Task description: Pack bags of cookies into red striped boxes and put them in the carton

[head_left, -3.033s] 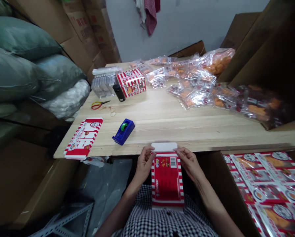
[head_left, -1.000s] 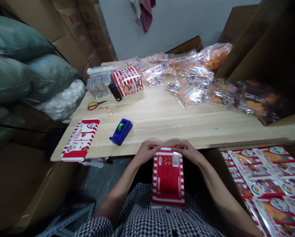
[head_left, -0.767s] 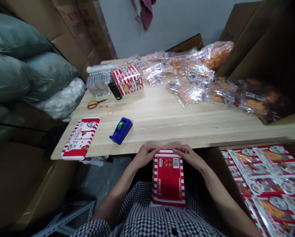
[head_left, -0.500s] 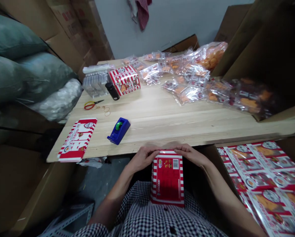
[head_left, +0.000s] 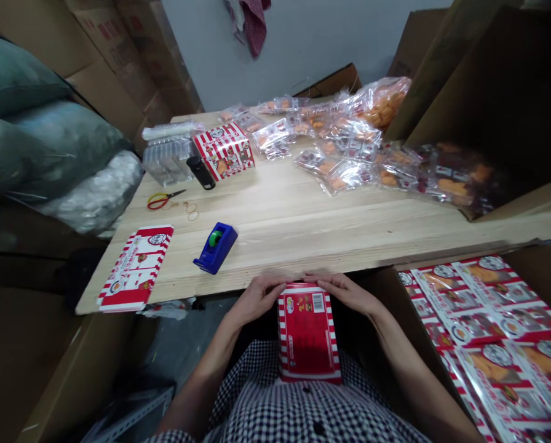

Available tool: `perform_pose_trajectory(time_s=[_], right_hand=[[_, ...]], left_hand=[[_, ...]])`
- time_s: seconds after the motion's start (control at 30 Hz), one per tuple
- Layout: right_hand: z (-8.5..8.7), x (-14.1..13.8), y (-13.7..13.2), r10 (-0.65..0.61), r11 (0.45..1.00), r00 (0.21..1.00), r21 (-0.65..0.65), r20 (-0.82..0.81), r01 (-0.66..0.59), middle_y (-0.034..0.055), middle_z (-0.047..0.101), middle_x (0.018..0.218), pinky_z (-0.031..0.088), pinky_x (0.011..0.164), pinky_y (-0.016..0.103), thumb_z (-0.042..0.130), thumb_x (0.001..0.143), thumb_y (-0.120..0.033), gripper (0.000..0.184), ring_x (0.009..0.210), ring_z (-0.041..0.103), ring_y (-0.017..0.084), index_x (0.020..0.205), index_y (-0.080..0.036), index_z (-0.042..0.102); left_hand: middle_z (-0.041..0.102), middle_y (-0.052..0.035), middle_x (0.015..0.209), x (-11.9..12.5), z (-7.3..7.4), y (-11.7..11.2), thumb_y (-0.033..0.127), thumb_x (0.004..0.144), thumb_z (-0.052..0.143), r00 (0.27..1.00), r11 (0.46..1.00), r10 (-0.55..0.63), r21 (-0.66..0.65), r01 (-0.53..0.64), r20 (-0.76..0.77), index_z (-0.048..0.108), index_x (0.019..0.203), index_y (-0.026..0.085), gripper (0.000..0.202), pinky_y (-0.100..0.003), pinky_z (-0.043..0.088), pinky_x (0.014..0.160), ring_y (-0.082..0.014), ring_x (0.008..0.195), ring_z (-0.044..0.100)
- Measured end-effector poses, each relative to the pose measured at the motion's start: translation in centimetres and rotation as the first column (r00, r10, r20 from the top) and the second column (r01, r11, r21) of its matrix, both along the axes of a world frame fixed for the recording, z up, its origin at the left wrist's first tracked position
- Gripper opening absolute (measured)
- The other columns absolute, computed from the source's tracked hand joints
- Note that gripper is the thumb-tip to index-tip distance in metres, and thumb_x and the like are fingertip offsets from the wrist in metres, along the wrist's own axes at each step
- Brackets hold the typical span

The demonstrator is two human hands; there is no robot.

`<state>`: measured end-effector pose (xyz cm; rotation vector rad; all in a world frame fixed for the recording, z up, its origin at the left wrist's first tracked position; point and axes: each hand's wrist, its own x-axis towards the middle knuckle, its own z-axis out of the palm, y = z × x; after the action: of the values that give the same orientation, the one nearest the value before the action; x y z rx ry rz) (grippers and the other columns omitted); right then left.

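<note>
A red printed box (head_left: 307,338) with white stripes and a barcode stands on my lap, against the checked clothing. My left hand (head_left: 259,298) grips its far left corner, thumb along the top edge. At the far right corner, my right hand (head_left: 347,291) is closed on the same edge, its fingers reaching toward the middle. The fingertips behind the edge are partly hidden. On the table beyond my left hand sits a blue tape dispenser (head_left: 216,248) with a green core.
Flat printed sleeves (head_left: 137,267), scissors (head_left: 161,200), a black cylinder (head_left: 200,173), clear plastic trays (head_left: 167,161) and a folded striped box (head_left: 224,151) lie left. Bagged orange pieces (head_left: 344,175) cover the back right. A carton of packed boxes (head_left: 487,307) stands to my right.
The view has swung slightly, so the table and its contents appear further left. My right hand's fingers have slid a little inward along the box's top edge. Both hands keep hold.
</note>
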<state>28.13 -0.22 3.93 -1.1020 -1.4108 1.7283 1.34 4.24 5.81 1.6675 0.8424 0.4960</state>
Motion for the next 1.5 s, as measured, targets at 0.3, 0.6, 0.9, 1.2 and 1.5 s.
perform_pose_trajectory(time_s=[0.3, 0.6, 0.9, 1.2, 1.5], right_hand=[[-0.8, -1.8, -2.5, -0.285, 0.958, 0.956, -0.038, -0.066, 0.283, 0.0065, 0.068, 0.13, 0.044, 0.107, 0.048, 0.07, 0.086, -0.045, 0.027, 0.125, 0.059, 0.03, 0.105, -0.027, 0.076], [1.4, -1.0, -0.7, -0.466, 0.87, 0.882, -0.218, -0.07, 0.442, 0.0077, 0.079, 0.099, 0.061, 0.069, 0.038, 0.08, 0.075, -0.043, 0.032, 0.079, 0.075, 0.026, 0.102, -0.024, 0.077], [5.6, -1.2, 3.2, -0.663, 0.739, 0.744, 0.091, -0.079, 0.668, 0.004, 0.078, 0.101, 0.059, 0.06, 0.027, 0.082, 0.074, -0.04, 0.033, 0.071, 0.072, 0.019, 0.104, -0.028, 0.077], [3.8, -3.4, 1.8, -0.593, 0.804, 0.801, -0.12, -0.079, 0.583, 0.0056, 0.08, 0.096, 0.063, 0.06, 0.033, 0.081, 0.075, -0.039, 0.035, 0.073, 0.076, 0.025, 0.107, -0.028, 0.075], [4.0, -4.1, 2.1, -0.661, 0.75, 0.739, -0.161, -0.13, 0.642, 0.0065, 0.08, 0.093, 0.063, 0.059, 0.032, 0.084, 0.071, -0.037, 0.038, 0.07, 0.076, 0.024, 0.105, -0.022, 0.075]], left_hand=[[0.072, -0.0074, 0.121, 0.8, -0.2, -1.9, 0.033, 0.094, 0.058, 0.991, 0.999, 0.053, -0.008, -0.053, 0.124, 0.071, 0.12, 0.027, 0.03, -0.042, 0.048, 0.102, -0.0251, 0.113, 0.066], [0.054, -0.0098, 0.144, -8.7, 1.0, 2.5, 0.035, 0.087, 0.065, 0.565, 0.527, 0.818, 0.255, -0.811, 0.106, 0.063, 0.118, 0.023, 0.034, -0.04, 0.032, 0.115, -0.0252, 0.137, 0.045], [0.074, -0.0092, 0.079, -15.6, 0.1, 7.3, 0.041, 0.069, 0.076, 0.68, 0.683, 0.725, -0.015, -0.73, -0.108, 0.072, 0.066, 0.013, 0.029, -0.029, 0.047, 0.063, -0.0242, 0.077, 0.066], [0.066, -0.0184, 0.129, -15.5, -0.9, 6.4, 0.042, 0.063, 0.081, 0.596, 0.599, 0.798, -0.241, -0.764, 0.094, 0.071, 0.07, 0.011, 0.033, -0.033, 0.051, 0.075, -0.0254, 0.094, 0.067], [0.059, -0.0209, 0.137, -16.6, -3.7, 3.3, 0.043, 0.067, 0.081, 0.543, 0.593, 0.804, -0.271, -0.758, 0.24, 0.067, 0.073, 0.01, 0.036, -0.037, 0.05, 0.091, -0.0301, 0.115, 0.063]])
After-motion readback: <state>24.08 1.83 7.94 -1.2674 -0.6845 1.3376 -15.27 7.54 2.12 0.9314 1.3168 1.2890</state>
